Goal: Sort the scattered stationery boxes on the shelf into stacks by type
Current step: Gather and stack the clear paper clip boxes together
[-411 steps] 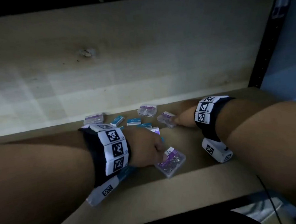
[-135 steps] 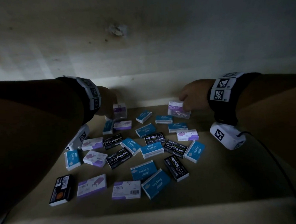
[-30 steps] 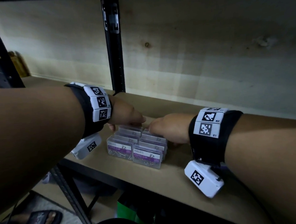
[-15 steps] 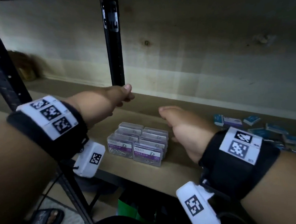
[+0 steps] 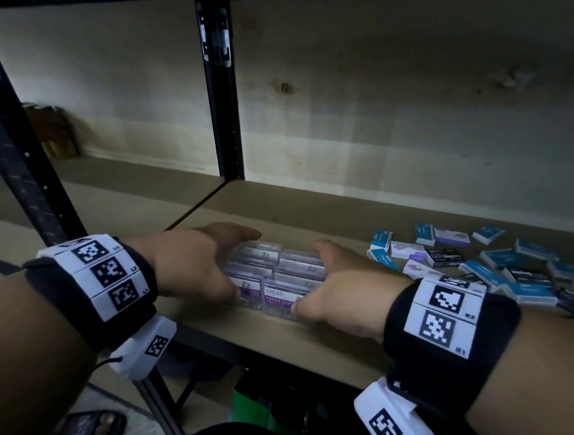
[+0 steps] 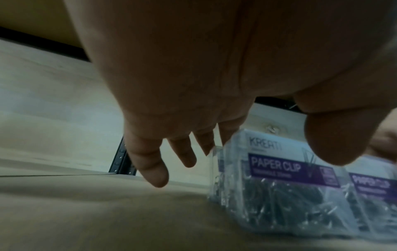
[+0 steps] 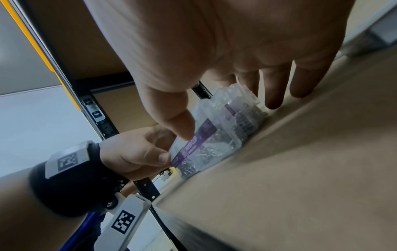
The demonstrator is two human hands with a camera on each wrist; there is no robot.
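Note:
A block of clear paper clip boxes (image 5: 282,273) with purple labels stands near the shelf's front edge. My left hand (image 5: 207,262) lies against its left side, fingers stretched over the back boxes and thumb on the front label. My right hand (image 5: 341,281) lies against the right side, fingers straight and thumb at the front. In the left wrist view the left hand (image 6: 193,84) has fairly straight fingers beside the paper clip box (image 6: 279,195). In the right wrist view the right hand (image 7: 214,51) flanks the boxes (image 7: 219,134), and the left hand (image 7: 128,158) has its thumb on them.
Scattered blue, black and purple-white staple boxes (image 5: 492,264) lie on the shelf board (image 5: 287,339) to the right of my right hand. A black upright post (image 5: 220,86) stands behind the block. The wooden back panel (image 5: 407,107) closes the rear. A sandal (image 5: 86,431) lies on the floor below.
Half a second ago both hands hovered above and apart from the paper clip block. They have come down and now lie against its left and right sides.

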